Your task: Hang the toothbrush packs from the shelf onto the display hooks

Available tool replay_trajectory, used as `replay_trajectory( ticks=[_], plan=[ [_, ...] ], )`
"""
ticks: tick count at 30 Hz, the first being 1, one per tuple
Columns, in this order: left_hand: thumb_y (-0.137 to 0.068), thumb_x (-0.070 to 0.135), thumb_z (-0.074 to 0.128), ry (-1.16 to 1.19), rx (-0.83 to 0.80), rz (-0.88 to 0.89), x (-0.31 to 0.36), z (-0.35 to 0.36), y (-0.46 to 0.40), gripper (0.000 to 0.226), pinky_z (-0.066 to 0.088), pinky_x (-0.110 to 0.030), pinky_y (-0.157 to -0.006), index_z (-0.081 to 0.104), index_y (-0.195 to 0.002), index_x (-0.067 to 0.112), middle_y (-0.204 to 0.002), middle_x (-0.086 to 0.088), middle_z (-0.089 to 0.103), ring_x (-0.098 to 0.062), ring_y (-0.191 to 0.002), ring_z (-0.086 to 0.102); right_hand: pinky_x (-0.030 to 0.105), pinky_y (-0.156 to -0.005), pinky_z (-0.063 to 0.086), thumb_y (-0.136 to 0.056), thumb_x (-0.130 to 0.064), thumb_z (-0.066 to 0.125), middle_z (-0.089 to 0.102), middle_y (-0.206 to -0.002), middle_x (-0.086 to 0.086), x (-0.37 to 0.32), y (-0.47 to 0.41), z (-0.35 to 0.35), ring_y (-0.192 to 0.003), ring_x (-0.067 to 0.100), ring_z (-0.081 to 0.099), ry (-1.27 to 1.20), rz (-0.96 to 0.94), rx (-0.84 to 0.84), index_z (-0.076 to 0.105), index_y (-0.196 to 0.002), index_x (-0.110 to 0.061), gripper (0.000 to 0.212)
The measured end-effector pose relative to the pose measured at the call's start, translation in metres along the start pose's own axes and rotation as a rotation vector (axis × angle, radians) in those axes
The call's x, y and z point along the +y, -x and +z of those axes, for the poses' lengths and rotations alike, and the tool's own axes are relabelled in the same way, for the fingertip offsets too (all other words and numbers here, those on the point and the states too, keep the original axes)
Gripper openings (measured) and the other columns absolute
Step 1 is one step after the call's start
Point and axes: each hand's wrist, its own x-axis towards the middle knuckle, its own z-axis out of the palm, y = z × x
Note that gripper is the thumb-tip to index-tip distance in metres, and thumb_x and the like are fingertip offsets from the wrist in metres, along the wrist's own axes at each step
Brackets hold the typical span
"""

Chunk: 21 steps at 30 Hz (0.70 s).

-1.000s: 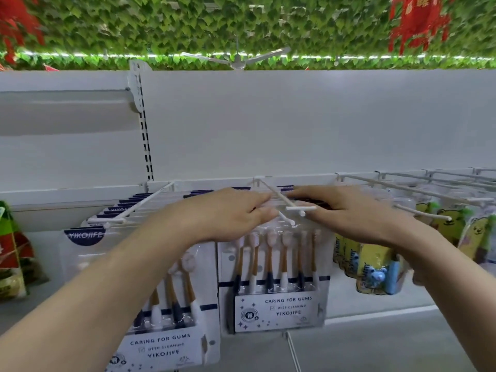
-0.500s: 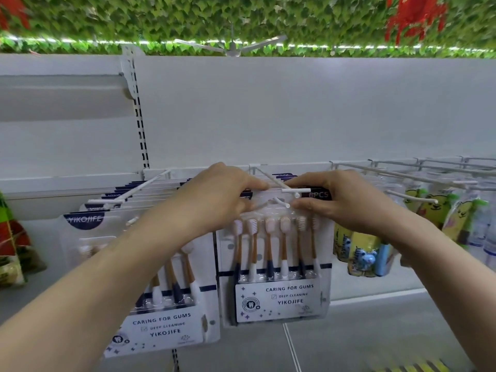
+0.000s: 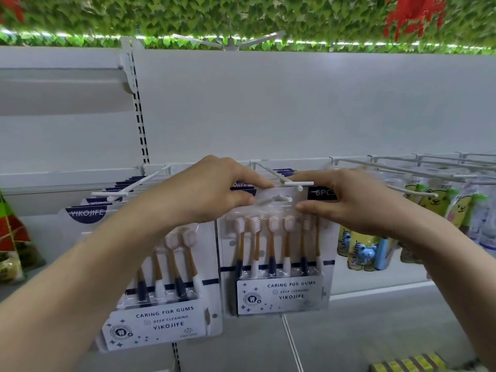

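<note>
**Both hands pinch a toothbrush pack at the tip of a display hook**

The left hand [image 3: 212,189] pinches the top left corner of the toothbrush pack [image 3: 277,264], forefinger along the upper edge and thumb curled beneath. The right hand [image 3: 351,200] grips the top right corner the same way, its forefinger stretched toward the middle and its thumb pressed against the clear front of the pack. Between the two hands, the pack's hang slot sits at the front end of the white display hook [image 3: 288,183], whose lower prong tip shows through the slot while the crossbar at the upper tip lies just above the pack's edge. The pack hangs upright below the hands, with six brushes in a row and a label reading "CARING FOR GUMS" at the bottom.

Just behind the hands, more dark-topped packs are lined up along the same hook. Below and outward of the left forearm, a second row of toothbrush packs [image 3: 161,291] hangs from the neighbouring hook [image 3: 128,187], the front one tilted. Beyond the right hand, further hooks carry yellow children's packs [image 3: 359,253] printed with bears and a blue figure. Behind everything stands the white back panel [image 3: 295,108], topped with green leaf garland [image 3: 241,17].
</note>
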Motion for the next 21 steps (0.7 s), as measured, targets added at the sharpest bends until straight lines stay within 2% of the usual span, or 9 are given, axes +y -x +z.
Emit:
replay_trajectory(
  ticks=[4, 7, 11, 16, 19, 21],
  plan=[
    [-0.094, 0.035, 0.063, -0.023, -0.01, -0.013, -0.002, -0.007, -0.001, 0.038, 0.042, -0.026, -0.098, 0.058, -0.129, 0.05, -0.136, 0.017, 0.059, -0.008, -0.122, 0.054, -0.005, -0.071, 0.036, -0.092, -0.045, 0.065, 0.06, -0.108, -0.03, 0.0, 0.0, 0.001, -0.082, -0.024, 0.048, -0.013, -0.009, -0.004, 0.051, -0.138, -0.05, 0.048],
    [-0.093, 0.042, 0.061, -0.108, -0.074, -0.064, -0.004, -0.011, -0.003, 0.05, 0.037, -0.025, -0.1, 0.047, -0.142, 0.043, -0.145, 0.012, 0.051, -0.011, -0.13, 0.047, -0.005, -0.071, 0.034, -0.091, -0.046, 0.065, 0.058, -0.114, -0.029, 0.001, -0.003, 0.003, -0.087, -0.016, 0.048, -0.002, -0.004, -0.011, 0.048, -0.14, -0.05, 0.052],
    [-0.089, 0.055, 0.061, -0.188, -0.226, -0.108, -0.001, -0.005, -0.009, 0.069, 0.035, -0.024, -0.103, 0.038, -0.15, 0.034, -0.15, 0.008, 0.045, -0.014, -0.134, 0.043, 0.013, -0.076, 0.035, -0.092, -0.053, 0.06, 0.06, -0.134, -0.017, 0.001, -0.009, 0.005, -0.102, -0.005, 0.047, 0.06, 0.004, -0.047, 0.043, -0.145, -0.045, 0.057],
    [-0.088, 0.061, 0.057, -0.2, -0.255, -0.125, -0.003, -0.005, -0.014, 0.074, 0.031, -0.026, -0.107, 0.033, -0.152, 0.034, -0.155, 0.009, 0.039, -0.014, -0.139, 0.038, 0.019, -0.083, 0.039, -0.093, -0.057, 0.056, 0.062, -0.134, -0.013, 0.0, -0.012, 0.005, -0.114, 0.004, 0.057, 0.062, 0.007, -0.085, 0.045, -0.146, -0.04, 0.057],
    [-0.088, 0.064, 0.053, -0.205, -0.25, -0.145, -0.003, -0.004, -0.012, 0.073, 0.03, -0.029, -0.11, 0.031, -0.152, 0.038, -0.156, 0.011, 0.036, -0.014, -0.141, 0.036, 0.014, -0.073, 0.039, -0.094, -0.056, 0.054, 0.065, -0.129, -0.013, -0.001, -0.012, 0.005, -0.106, 0.003, 0.057, 0.093, -0.012, -0.077, 0.048, -0.144, -0.038, 0.053],
    [-0.09, 0.063, 0.052, -0.222, -0.209, -0.157, -0.001, -0.004, -0.011, 0.073, 0.031, -0.031, -0.112, 0.026, -0.154, 0.038, -0.157, 0.008, 0.036, -0.017, -0.142, 0.035, 0.018, -0.073, 0.036, -0.096, -0.054, 0.052, 0.065, -0.129, -0.013, -0.002, -0.011, 0.006, -0.11, 0.006, 0.058, 0.103, -0.026, -0.059, 0.049, -0.144, -0.038, 0.05]
  ],
)
